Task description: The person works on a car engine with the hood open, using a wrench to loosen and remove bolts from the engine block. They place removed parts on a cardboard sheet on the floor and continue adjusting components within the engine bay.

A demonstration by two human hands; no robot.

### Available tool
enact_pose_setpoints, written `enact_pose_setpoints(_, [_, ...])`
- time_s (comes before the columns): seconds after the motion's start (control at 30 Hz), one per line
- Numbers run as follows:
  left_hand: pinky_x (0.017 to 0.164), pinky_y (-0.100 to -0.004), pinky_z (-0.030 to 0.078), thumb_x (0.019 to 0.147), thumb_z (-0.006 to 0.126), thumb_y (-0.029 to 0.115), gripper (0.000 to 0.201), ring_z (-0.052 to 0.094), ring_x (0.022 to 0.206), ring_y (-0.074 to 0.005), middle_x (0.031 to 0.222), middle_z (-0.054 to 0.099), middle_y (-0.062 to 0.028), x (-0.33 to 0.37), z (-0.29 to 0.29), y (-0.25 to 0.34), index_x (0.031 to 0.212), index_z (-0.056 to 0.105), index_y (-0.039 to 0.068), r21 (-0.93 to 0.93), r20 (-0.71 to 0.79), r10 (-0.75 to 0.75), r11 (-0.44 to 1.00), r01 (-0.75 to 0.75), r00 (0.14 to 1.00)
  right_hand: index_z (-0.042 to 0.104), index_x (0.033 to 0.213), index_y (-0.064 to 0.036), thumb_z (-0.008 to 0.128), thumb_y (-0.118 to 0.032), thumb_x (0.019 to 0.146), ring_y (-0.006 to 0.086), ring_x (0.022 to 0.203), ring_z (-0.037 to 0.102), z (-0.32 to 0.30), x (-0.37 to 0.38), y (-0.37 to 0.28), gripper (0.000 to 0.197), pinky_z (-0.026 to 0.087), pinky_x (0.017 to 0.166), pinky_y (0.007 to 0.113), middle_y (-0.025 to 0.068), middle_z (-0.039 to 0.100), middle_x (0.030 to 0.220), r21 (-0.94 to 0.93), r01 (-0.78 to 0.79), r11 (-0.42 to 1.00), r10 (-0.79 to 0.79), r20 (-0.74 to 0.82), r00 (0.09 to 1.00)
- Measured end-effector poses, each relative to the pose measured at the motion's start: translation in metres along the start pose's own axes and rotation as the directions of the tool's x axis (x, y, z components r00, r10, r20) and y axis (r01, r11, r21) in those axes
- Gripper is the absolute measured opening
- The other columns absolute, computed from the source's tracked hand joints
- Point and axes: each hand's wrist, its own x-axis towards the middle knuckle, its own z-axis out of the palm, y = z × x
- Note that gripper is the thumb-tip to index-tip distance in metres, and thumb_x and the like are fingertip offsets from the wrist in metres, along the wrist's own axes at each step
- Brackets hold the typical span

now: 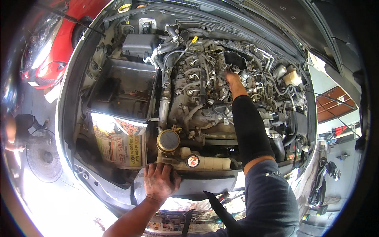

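Note:
My right hand [235, 84] reaches deep into the engine [193, 83], beside a black square opening [233, 60]. Its fingers are closed and partly lost among the hoses and metal parts, so what they hold cannot be made out. A black sleeve covers that forearm. Smudged with dirt, my left hand [161, 182] is closed over the edge of the front panel [209, 179], fingers bent and knuckles up. Just ahead of it are a pale plastic coolant tank [215, 162] with a round cap [192, 160] and a large round grey-topped cap [169, 140].
An open black air filter box [124, 89] fills the left of the engine bay, with newspaper [122, 148] in front of it. A raised hood [292, 23] hangs overhead. At the left are a red vehicle [59, 51], a standing fan [45, 156] and part of another person [14, 134].

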Motion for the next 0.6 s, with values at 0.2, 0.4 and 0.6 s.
enact_pose_setpoints(0.2, [0.081, -0.0520, 0.049, 0.082, 0.074, 0.022, 0.017, 0.061, 0.084, -0.0359, 0.086, 0.064, -0.0126, 0.000, -0.001, 0.000, 0.090, 0.067, 0.010, -0.012, 0.004, -0.004, 1.000, 0.005, 1.000, 0.074, 0.131, 0.0069, 0.070, -0.037, 0.105, 0.0257, 0.091, 0.068, 0.008, 0.042, 0.017, 0.051, 0.053, 0.084, 0.044, 0.0160, 0.077, 0.105, -0.431, 0.112, 0.896, -0.090, 0.071, 0.993])
enact_pose_setpoints(0.4, [0.082, -0.0522, 0.049, 0.081, 0.074, 0.022, 0.018, 0.061, 0.084, -0.0360, 0.087, 0.064, -0.0131, -0.001, 0.000, -0.001, 0.091, 0.067, 0.010, -0.013, -0.009, 0.004, 1.000, -0.004, 1.000, 0.075, 0.126, 0.0081, 0.074, -0.038, 0.104, 0.0294, 0.090, 0.073, -0.004, -0.039, -0.028, 0.052, 0.057, 0.078, 0.045, 0.0188, 0.078, 0.108, -0.144, -0.095, 0.985, 0.076, -0.127, 0.989])
enact_pose_setpoints(0.6, [0.081, -0.0521, 0.049, 0.081, 0.073, 0.023, 0.018, 0.061, 0.085, -0.0357, 0.087, 0.064, -0.0133, -0.002, 0.001, -0.002, 0.090, 0.066, 0.009, -0.009, 0.001, 0.001, 1.000, -0.001, 1.000, 0.074, 0.129, 0.0098, 0.086, -0.038, 0.097, 0.0325, 0.090, 0.075, -0.015, -0.095, -0.060, 0.058, 0.059, 0.079, 0.048, 0.0180, 0.080, 0.112, -0.033, -0.147, 0.989, 0.135, -0.242, 0.961])
